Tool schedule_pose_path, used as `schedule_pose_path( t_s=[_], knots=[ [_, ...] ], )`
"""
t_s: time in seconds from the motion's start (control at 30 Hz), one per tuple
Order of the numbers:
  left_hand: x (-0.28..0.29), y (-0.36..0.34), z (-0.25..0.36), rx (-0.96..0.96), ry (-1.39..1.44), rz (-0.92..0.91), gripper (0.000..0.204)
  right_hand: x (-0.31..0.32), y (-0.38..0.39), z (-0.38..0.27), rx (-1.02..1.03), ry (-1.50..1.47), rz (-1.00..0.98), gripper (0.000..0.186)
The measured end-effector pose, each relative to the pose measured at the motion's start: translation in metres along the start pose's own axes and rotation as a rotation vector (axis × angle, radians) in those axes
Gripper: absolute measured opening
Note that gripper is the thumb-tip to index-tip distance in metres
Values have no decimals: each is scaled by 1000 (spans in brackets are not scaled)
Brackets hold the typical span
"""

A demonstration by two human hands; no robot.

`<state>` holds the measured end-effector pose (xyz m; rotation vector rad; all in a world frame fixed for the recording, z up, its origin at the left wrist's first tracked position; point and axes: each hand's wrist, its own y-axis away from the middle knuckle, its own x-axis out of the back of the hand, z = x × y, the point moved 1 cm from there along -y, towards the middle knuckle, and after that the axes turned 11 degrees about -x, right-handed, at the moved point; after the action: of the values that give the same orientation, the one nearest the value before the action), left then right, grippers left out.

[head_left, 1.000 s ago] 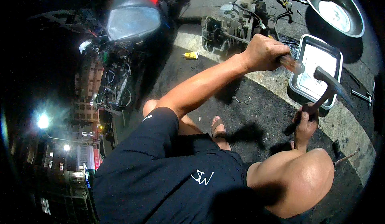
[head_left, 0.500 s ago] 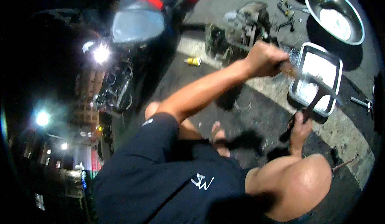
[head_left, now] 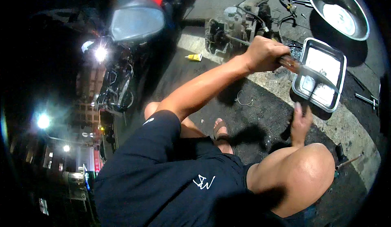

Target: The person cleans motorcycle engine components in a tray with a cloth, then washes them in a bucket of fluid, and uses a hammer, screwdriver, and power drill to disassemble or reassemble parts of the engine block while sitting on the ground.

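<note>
Hammer (head_left: pixel 321 78), wrapped in your blurred right hand (head_left: pixel 300 119), had its head at four o'clock from your left hand (head_left: pixel 266 54), touching or just beside the driver (head_left: pixel 290 63) clenched there, whose shaft pointed ten o'clock toward the engine (head_left: pixel 244 23).

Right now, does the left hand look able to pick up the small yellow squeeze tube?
Probably not: the left hand is closed around a brown-handled metal tool, though the tube lies uncovered.

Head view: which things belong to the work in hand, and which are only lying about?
In use:
screwdriver-like tool, in left hand
hammer, in right hand
engine, where the tool points

Apparently lying about:
yellow tube
metal bowl
rectangular tray
</note>
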<state>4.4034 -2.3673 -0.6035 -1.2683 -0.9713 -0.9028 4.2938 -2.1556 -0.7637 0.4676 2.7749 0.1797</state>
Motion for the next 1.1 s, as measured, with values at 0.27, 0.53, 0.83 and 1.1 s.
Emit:
schedule_pose_path(
  t_s=[0.27, 0.53, 0.83, 1.1],
  knots=[
    [-3, 2, 2, 7, 2, -35, 17, 1, 1, 1, -160, -233, 236, 18],
    [17, 6, 2, 15, 131, -72, 19, 2, 17, -17, -240, -144, 99, 17],
    [3, 1, -3, -11, 59, -56, 16, 6, 13, -18, 141, -86, 129, 21],
    [2, 0, -1, 9, 24, -94, 15, 38, -4, 9, 309, -168, -111, 32]
  ],
)
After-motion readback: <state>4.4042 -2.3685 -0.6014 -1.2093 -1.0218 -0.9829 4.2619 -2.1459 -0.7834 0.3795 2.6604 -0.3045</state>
